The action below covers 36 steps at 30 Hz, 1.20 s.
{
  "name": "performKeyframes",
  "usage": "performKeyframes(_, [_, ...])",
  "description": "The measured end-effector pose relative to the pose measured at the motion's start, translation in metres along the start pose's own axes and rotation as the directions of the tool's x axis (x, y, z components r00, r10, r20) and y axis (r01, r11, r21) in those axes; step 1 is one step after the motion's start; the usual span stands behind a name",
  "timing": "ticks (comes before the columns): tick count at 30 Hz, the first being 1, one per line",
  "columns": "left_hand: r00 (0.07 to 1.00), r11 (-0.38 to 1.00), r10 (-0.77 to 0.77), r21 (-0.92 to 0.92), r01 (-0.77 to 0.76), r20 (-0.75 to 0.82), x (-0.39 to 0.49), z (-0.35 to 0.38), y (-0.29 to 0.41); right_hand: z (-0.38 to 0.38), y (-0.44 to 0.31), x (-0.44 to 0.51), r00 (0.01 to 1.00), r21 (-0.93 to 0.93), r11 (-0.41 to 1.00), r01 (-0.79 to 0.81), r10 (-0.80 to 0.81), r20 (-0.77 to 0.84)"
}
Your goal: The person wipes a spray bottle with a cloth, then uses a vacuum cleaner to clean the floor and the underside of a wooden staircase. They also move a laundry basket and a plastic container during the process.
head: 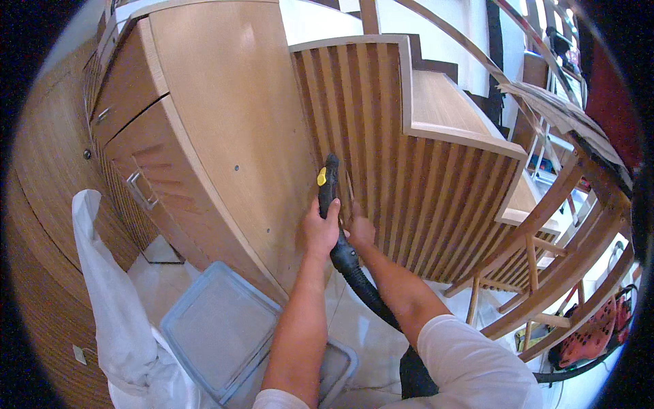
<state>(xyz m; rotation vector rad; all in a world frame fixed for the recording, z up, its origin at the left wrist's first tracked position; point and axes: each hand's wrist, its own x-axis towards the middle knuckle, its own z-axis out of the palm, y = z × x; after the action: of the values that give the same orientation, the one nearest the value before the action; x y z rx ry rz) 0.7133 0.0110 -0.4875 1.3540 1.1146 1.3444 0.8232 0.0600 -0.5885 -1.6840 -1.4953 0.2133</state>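
Observation:
My left hand (323,230) grips the black handle of a vacuum hose (332,176), which carries a yellow slider. From the handle, the ribbed black hose (365,286) runs down between my forearms and passes behind the right one. Just right of it, my right hand (361,231) is closed on a thin, light-coloured stick-like tool (350,185), whose far end is hard to make out. Both hands are in front of the wooden slatted panel (368,128), close to where it meets the plain side panel of a wooden cabinet (225,102).
A blue-rimmed plastic lid (219,332) lies low by the cabinet, beside white sheeting (117,317). Wooden steps (449,102) rise behind the slats. At right stands a wooden ladder-like frame (541,276), with a red-and-black object (585,335) beyond it.

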Motion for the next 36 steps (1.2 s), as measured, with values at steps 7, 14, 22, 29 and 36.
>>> performKeyframes(7, [0.989,0.977,0.144,-0.152,-0.147,-0.032,0.005,0.011,0.006,-0.07,-0.071,0.067,0.977,-0.114,0.975,0.191,-0.2,-0.079])
performKeyframes(14, [0.979,0.981,0.155,-0.098,-0.168,-0.132,0.008,-0.002,0.01,-0.063,-0.092,0.068,0.996,-0.167,0.984,0.067,-0.057,0.068])
performKeyframes(22, [0.988,0.98,0.108,-0.156,-0.125,-0.112,0.004,-0.006,0.01,-0.045,-0.069,0.053,0.995,-0.178,0.982,0.061,-0.045,0.093])
performKeyframes(29, [0.991,0.989,0.091,-0.107,-0.102,-0.103,0.008,-0.005,0.003,-0.057,-0.06,0.071,0.984,-0.254,0.965,0.07,-0.026,0.174])
performKeyframes(36, [0.987,0.971,0.144,-0.184,-0.154,-0.064,0.002,0.01,0.014,-0.082,0.062,0.044,0.867,-0.495,0.853,0.166,0.113,0.485])
